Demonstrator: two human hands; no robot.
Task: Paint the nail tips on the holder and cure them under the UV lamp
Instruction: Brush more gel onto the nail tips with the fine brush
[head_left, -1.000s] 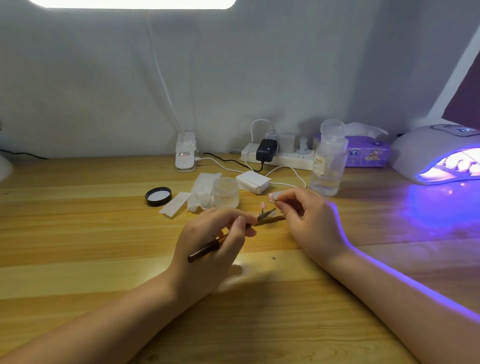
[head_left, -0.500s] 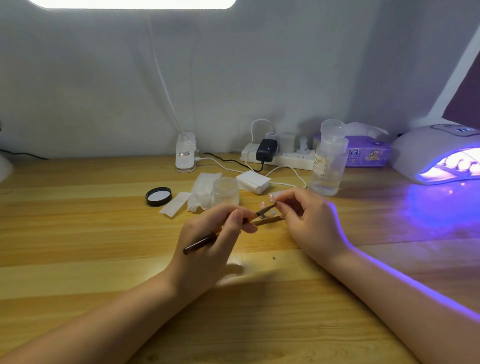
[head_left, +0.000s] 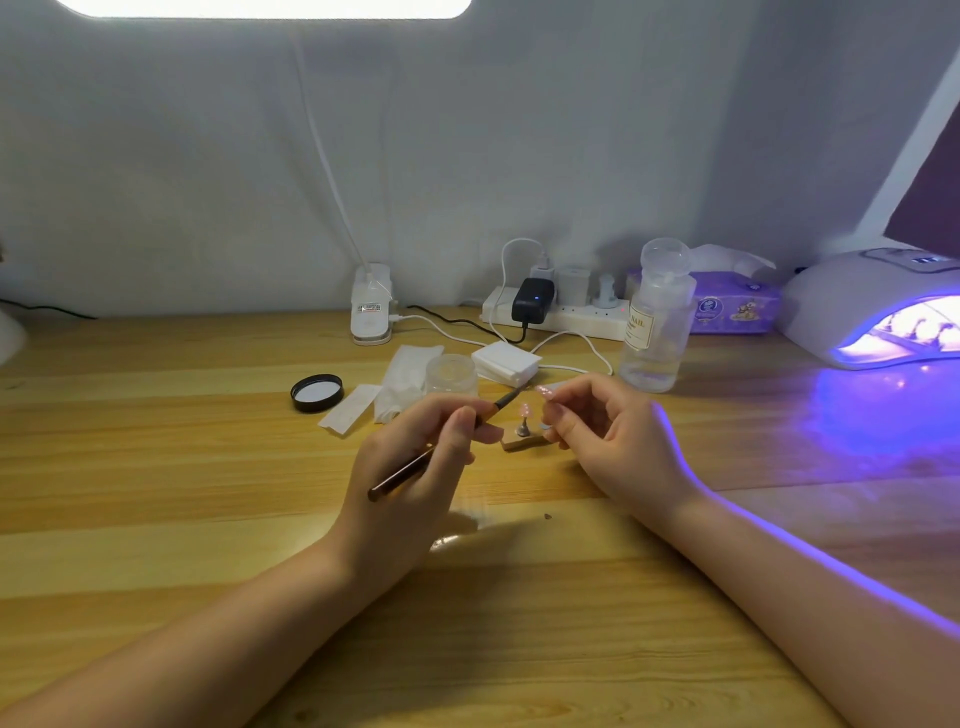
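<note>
My left hand (head_left: 415, 467) grips a thin brown brush (head_left: 400, 475) like a pen, its dark tip (head_left: 506, 400) pointing up and right. A small wooden holder (head_left: 522, 442) with a pink nail tip (head_left: 524, 411) on a metal stand sits between my hands. My right hand (head_left: 608, 441) pinches the holder's right end, fingers curled around it. The brush tip hovers just left of and above the nail tip. At the far right the white UV lamp (head_left: 862, 301) glows violet, with other holders inside.
Behind my hands stand a small clear jar (head_left: 451, 373), its black lid (head_left: 317, 393), wipes (head_left: 402, 382), a stack of white pads (head_left: 506, 362) and a clear bottle (head_left: 655, 322). A power strip (head_left: 556, 314), cables and a tissue pack (head_left: 732, 306) line the wall.
The holder has tilted so the nail tip stands upright. My left hand has lifted the brush tip off the nail tip, up and slightly back.
</note>
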